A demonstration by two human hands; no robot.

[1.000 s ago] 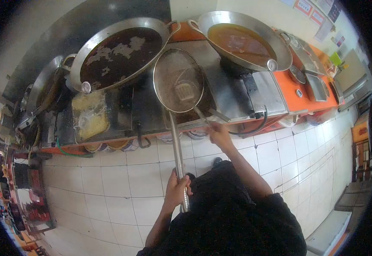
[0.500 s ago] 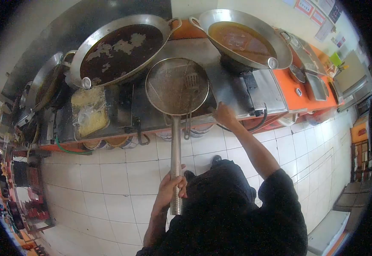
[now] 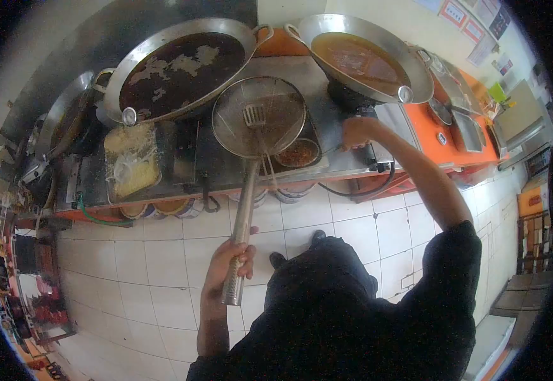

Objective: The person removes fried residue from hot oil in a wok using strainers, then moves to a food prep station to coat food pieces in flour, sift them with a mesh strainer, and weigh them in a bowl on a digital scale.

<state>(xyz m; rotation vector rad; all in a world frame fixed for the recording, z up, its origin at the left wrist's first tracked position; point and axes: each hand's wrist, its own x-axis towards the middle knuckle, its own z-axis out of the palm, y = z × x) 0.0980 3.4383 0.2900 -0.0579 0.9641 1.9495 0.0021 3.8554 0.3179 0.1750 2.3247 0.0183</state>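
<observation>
My left hand (image 3: 229, 263) is wrapped around the perforated metal handle of a large round mesh strainer (image 3: 225, 130), held over the stove's front. Across the mesh rests a slotted spatula (image 3: 255, 117), its thin handle hanging past the rim. Partly covered by the strainer, a round dish of reddish-brown bits (image 3: 300, 154) is visible on the stove. My right hand (image 3: 357, 132) is over the steel top to the right, near a black burner fitting, its fingers curled closed. What they hold, if anything, cannot be made out.
A wide wok of dark liquid (image 3: 181, 76) stands back left, another of amber oil (image 3: 359, 57) back right. Each has a round dial at its rim. A tray of yellowish crumbs (image 3: 137, 174) sits front left. Pans lie on the orange counter (image 3: 419, 130); tubs are below.
The strainer has shifted slightly left and up, with the spatula turned in it, and the dish of bits has come into view. My right hand has moved right and farther away.
</observation>
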